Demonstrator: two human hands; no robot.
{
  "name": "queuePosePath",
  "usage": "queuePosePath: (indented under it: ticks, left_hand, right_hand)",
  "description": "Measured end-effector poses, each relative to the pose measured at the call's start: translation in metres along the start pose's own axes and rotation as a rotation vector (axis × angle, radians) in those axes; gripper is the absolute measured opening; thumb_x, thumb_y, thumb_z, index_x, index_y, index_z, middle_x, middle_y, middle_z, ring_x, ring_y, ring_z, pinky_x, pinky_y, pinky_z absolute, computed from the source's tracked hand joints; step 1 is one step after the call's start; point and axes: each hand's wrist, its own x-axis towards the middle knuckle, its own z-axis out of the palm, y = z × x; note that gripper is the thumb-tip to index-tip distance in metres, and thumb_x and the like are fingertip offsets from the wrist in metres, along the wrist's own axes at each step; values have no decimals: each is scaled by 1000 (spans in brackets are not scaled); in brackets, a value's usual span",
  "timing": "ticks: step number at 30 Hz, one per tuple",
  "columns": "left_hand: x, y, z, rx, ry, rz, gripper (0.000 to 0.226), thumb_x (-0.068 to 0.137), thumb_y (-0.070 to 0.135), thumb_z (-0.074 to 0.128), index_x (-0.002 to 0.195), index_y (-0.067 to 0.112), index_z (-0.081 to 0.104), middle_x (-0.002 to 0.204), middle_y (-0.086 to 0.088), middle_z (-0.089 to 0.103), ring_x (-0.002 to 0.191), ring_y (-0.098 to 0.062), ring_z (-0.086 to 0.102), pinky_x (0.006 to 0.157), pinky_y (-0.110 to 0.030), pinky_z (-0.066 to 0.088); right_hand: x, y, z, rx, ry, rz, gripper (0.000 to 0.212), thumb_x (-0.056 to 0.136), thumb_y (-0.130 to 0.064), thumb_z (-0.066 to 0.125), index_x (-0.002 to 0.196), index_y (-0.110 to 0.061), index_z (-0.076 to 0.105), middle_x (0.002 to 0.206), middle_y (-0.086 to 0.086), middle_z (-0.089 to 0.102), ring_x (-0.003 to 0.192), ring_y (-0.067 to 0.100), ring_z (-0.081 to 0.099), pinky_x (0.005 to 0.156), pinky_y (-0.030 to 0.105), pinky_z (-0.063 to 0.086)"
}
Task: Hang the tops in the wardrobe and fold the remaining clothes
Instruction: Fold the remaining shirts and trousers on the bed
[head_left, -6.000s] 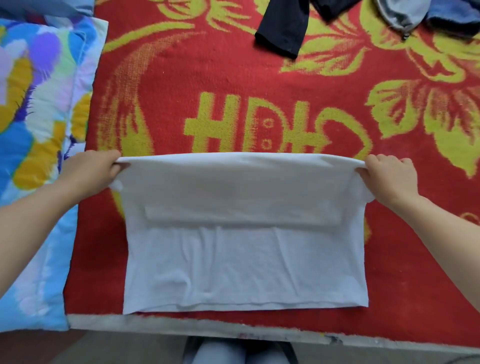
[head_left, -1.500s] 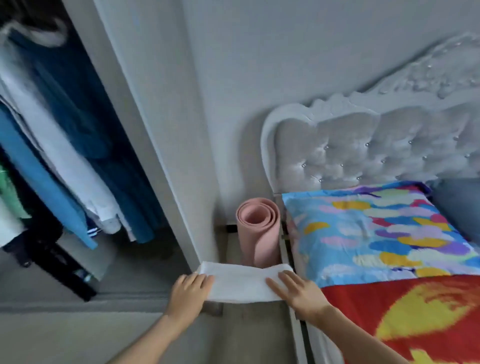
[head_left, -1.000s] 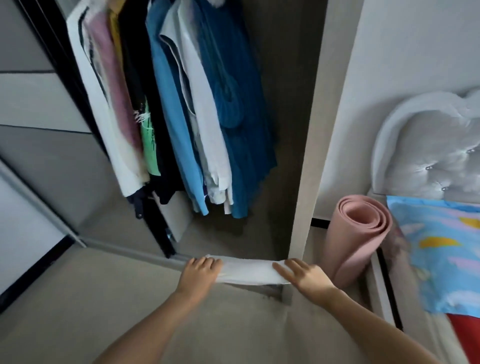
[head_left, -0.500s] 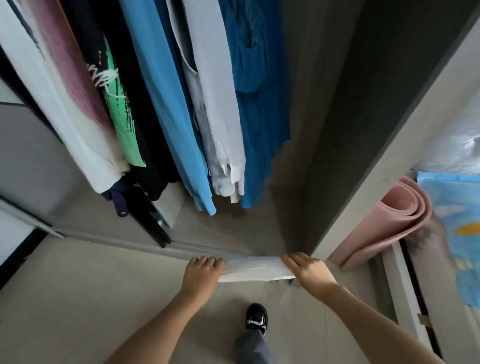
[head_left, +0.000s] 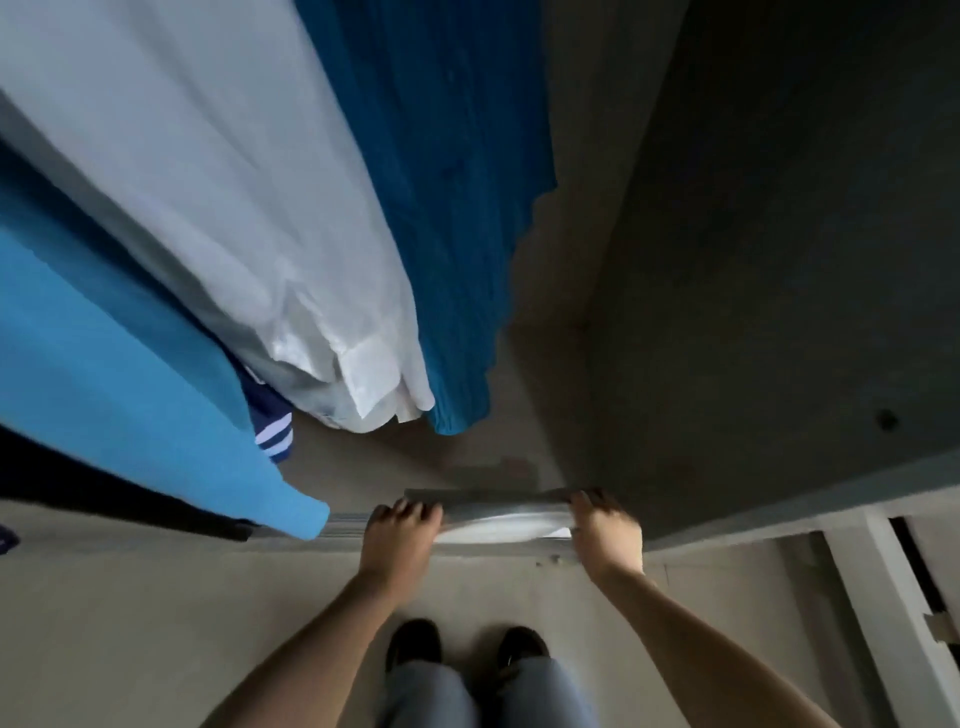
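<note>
Folded white cloth sits flat and low at the wardrobe opening, over the front edge of its floor and below the hanging white shirt and teal garment; can't tell if it touches down. Left hand grips its left end and right hand its right end, fingers of both curled over the top, thumbs hidden. Light blue top hangs further left, and black shoes stand on the room floor just behind the hands.

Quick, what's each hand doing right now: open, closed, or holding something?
Left hand: grips the left end of the folded white garment.
Right hand: grips its right end.
</note>
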Motion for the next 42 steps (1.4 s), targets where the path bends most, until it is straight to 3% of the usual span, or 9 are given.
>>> queuePosePath:
  ticks: [2,6,9,12,16,19,22,24,42]
  left_hand:
    - [22,-7,43,23,26,58,25,61,14,39,56,15,64,47,-3,56,43,-23,56,44,-24,44]
    - [82,-29,124,80,26,138,13,50,16,60,59,14,69,48,-2,59,42,-21,57,42,-23,45]
    - [130,-41,179,111,-5,170,20,46,12,71,66,14,73,53,-5,64,43,-23,60,38,-25,47]
    - [189,-53,230,148,65,165,28,64,6,65,91,10,73,73,-14,69,59,-28,66,54,-32,55]
    - [277,-61,252,159,436,127,37,61,10,40,80,7,72,63,-13,66,47,-28,61,43,-28,49]
    - [327,-59,270,101,408,15,46,80,10,47,124,7,59,126,-20,58,106,-36,61,81,-43,52]
    - [345,-54,307,-57,-33,-76,79,92,44,52,151,24,3,158,-11,-3,144,-35,8,112,-48,21]
    - [345,-51,328,23,-162,-72,82,92,52,46,149,28,-7,158,-10,-9,144,-35,4,113,-47,18]
    - [256,1,262,-46,-92,-18,50,94,30,43,142,16,39,148,-12,35,130,-32,40,102,-41,33]
  right_hand:
    - [11,4,39,-2,23,88,33,42,-1,56,69,-12,71,60,6,67,52,26,64,38,27,46]
    - [56,25,120,-18,16,157,36,76,-2,56,109,-11,67,107,11,68,104,28,61,84,32,48]
    - [90,42,176,-46,128,85,26,51,-30,63,69,-13,71,64,6,68,64,22,66,55,24,50]
    - [140,61,221,-127,226,97,16,41,-21,54,54,-15,62,51,0,58,47,21,60,41,19,41]
    - [237,92,234,-206,531,92,22,43,-16,56,63,-16,66,59,1,62,58,23,60,60,33,29]
    - [286,118,249,-184,665,132,33,67,-18,46,89,-18,71,90,8,69,87,27,60,71,35,31]
    - [291,131,283,-155,283,258,60,87,-12,44,144,-24,34,149,17,32,134,33,34,100,41,35]
    - [284,134,305,-66,-45,288,76,92,-12,49,150,-31,4,157,14,2,144,33,7,112,45,19]
    - [197,89,235,-36,-198,295,70,93,-26,48,150,-26,8,157,10,2,145,24,4,113,37,15]
